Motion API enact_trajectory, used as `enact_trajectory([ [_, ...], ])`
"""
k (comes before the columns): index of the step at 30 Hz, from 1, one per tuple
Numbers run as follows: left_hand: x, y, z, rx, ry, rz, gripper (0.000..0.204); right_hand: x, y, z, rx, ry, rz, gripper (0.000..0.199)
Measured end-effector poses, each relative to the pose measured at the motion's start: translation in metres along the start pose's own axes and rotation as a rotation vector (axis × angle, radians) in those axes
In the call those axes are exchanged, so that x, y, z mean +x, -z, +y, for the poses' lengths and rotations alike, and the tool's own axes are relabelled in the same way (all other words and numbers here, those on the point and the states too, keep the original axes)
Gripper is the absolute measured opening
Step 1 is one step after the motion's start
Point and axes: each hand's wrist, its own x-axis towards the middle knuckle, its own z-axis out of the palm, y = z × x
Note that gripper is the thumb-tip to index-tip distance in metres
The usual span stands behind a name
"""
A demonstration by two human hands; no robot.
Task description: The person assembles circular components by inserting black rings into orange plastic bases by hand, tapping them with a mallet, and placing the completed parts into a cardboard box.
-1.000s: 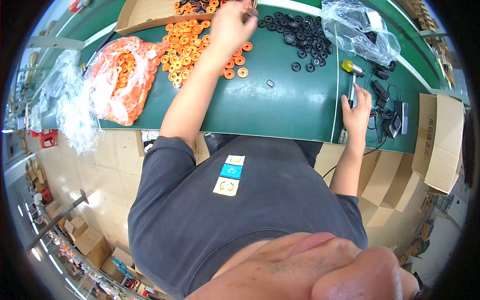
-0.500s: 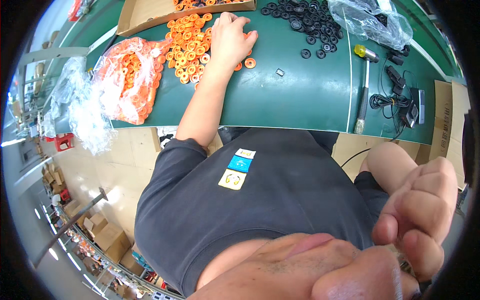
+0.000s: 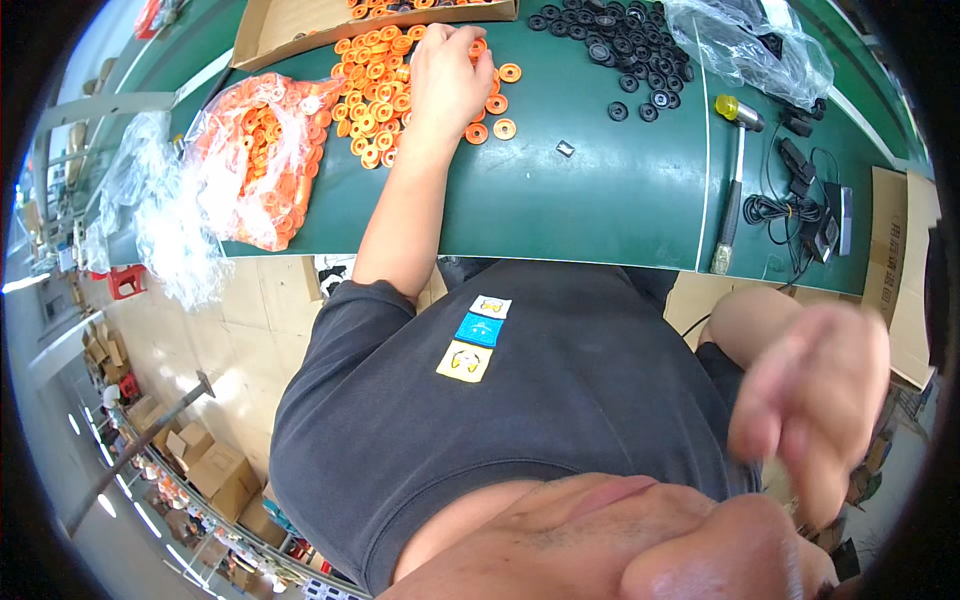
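Note:
My left hand [image 3: 447, 85] reaches over the right edge of a heap of small orange ring-shaped discs [image 3: 375, 100]. Its fingers are curled, and an orange disc [image 3: 478, 47] shows between the thumb and the forefinger. Several loose orange discs [image 3: 504, 129] lie just to the right of this hand. My right hand [image 3: 815, 400] is raised off the table at the lower right, close to the camera. Motion smears its curled fingers, and nothing can be made out in them.
A cardboard box [image 3: 290, 35] with more discs stands behind the heap, and a plastic bag of orange discs [image 3: 265, 160] lies left. Black discs [image 3: 625, 45], a clear bag [image 3: 750, 50], a yellow-headed hammer [image 3: 733, 180] and cables [image 3: 780, 208] occupy the right side.
My left hand has shifted slightly left, and more loose orange discs show to its right. My right hand has moved a little left and is blurred.

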Motion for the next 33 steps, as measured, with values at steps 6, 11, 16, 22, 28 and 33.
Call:
enact_trajectory([
  [6, -0.008, -0.015, 0.027, -0.741, -0.016, 0.069, 0.024, -0.107, -0.098, 0.032, -0.091, -1.272, -0.268, 0.026],
  [11, -0.035, -0.048, 0.059, -1.345, 0.223, -0.340, 0.030, -0.161, -0.134, 0.024, -0.081, -1.441, -0.396, 0.034],
  [16, -0.041, -0.048, 0.067, -1.447, 0.384, -0.492, 0.032, -0.182, -0.144, 0.023, -0.112, -1.329, -0.394, 0.034],
  [22, -0.038, -0.046, 0.060, -1.479, 0.433, -0.505, 0.036, -0.183, -0.143, 0.021, 0.226, -1.486, 0.029, 0.025],
  [28, -0.039, -0.046, 0.058, -1.450, 0.441, -0.581, 0.039, -0.179, -0.149, 0.016, 0.373, -1.388, 0.309, 0.021],
  [33, -0.040, -0.047, 0.059, -1.440, 0.354, -0.604, 0.038, -0.176, -0.153, 0.017, 0.209, -1.253, 0.106, 0.021],
])
